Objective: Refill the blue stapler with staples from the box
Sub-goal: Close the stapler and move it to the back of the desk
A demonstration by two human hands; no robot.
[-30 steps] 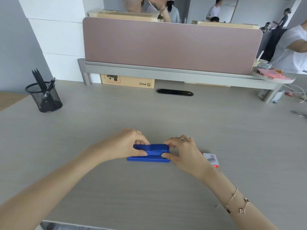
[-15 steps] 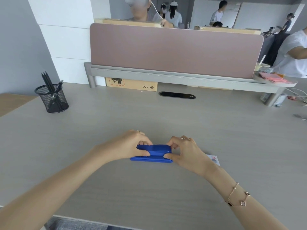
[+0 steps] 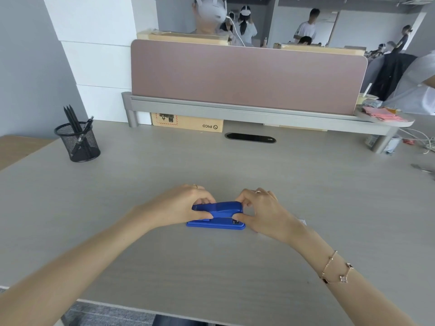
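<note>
The blue stapler point(image 3: 219, 214) lies flat on the grey desk point(image 3: 211, 267), its long side facing me. My left hand point(image 3: 181, 205) grips its left end, thumb on the near side. My right hand point(image 3: 263, 214) pinches the right end of the top arm between thumb and fingers. The stapler's top looks slightly raised at the right end. The staple box point(image 3: 302, 221) lies just right of my right wrist and is almost wholly hidden behind it; only a white corner shows.
A black mesh pen cup point(image 3: 77, 142) stands at the far left. A pink divider point(image 3: 247, 74) on a grey shelf closes the back, with a cardboard box point(image 3: 188, 123) under it. A cable slot point(image 3: 250, 138) sits mid-back. People stand beyond the divider.
The camera tilted up and shifted, so the scene sits lower. My right wrist now covers nearly all of the staple box. Both hands stay on the stapler.
</note>
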